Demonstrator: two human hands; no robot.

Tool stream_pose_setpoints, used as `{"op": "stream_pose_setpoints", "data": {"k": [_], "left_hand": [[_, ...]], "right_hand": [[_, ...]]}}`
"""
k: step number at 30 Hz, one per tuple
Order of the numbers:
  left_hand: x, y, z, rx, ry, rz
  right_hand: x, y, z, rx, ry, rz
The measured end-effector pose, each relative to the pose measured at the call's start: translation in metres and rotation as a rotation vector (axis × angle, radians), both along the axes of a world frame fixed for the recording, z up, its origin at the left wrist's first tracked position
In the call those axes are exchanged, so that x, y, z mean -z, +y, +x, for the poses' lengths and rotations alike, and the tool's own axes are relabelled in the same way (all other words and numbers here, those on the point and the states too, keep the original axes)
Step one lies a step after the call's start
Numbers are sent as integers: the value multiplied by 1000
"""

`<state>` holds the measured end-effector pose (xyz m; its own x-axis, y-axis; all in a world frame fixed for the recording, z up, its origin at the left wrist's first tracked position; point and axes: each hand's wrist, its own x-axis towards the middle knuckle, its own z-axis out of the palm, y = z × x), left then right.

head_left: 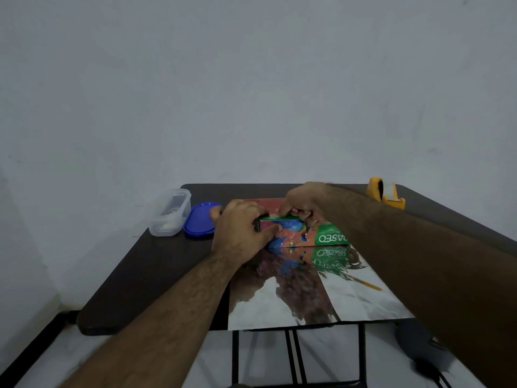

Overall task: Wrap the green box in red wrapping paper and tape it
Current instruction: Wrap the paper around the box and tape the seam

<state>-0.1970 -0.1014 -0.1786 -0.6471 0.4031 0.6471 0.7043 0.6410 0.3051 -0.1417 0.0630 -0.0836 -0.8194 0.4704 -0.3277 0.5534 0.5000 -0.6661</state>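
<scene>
The green box point(330, 237), printed with white letters and a colourful bird, lies on a shiny sheet of wrapping paper point(307, 298) on the dark table. The sheet mirrors the box, and a red part of it shows behind the box. My left hand point(237, 231) grips the box's left end, thumb on its front face. My right hand point(305, 203) reaches over from the right with fingers curled on the box's top far edge. The far side of the box is hidden by my hands.
A clear plastic container point(170, 212) and its blue lid point(200, 221) sit at the table's point(145, 275) back left. A yellow tape dispenser point(387, 193) stands at the back right corner. The wrapping sheet overhangs the table's near edge. A wall rises close behind.
</scene>
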Motion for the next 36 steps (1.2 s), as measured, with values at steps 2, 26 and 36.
{"op": "stream_pose_setpoints", "data": {"k": [2, 26, 36], "left_hand": [[1, 0, -1, -1, 6, -7], [1, -5, 0, -38, 65, 1], [0, -5, -11, 175, -127, 379]], "right_hand": [[1, -4, -1, 5, 12, 79], [-21, 18, 11, -17, 64, 611], [58, 48, 51, -350, 658, 995]]}}
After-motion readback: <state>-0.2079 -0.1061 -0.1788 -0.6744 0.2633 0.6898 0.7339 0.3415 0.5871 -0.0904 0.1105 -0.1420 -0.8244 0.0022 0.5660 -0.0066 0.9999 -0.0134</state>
